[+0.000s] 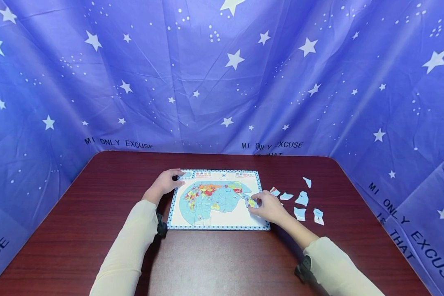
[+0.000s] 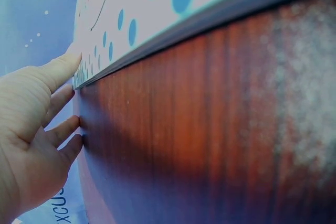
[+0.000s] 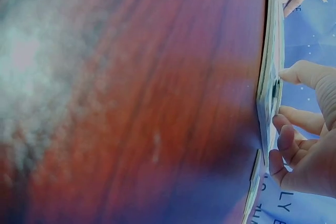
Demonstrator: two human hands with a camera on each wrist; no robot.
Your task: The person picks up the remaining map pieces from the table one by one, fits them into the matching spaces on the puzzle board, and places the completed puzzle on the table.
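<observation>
A world-map puzzle board (image 1: 222,227) with a blue-dotted border lies on the table, its map partly filled and a white area bare at lower right. At its upper left corner rests my left hand (image 1: 166,181). In the left wrist view that hand's thumb (image 2: 65,69) touches the board's top, and its other fingers extend beside the edge. My right hand (image 1: 269,205) is over the board's right side. Thumb and index finger pinch a small blue puzzle piece (image 1: 250,202) with yellow and green, low over the map beside the white area.
Right of the board lie several loose puzzle pieces, among them a blue one (image 1: 301,199) and one with a white lower part (image 1: 318,217). The dark red wooden table (image 1: 214,263) ends at a purple starry curtain (image 1: 207,82).
</observation>
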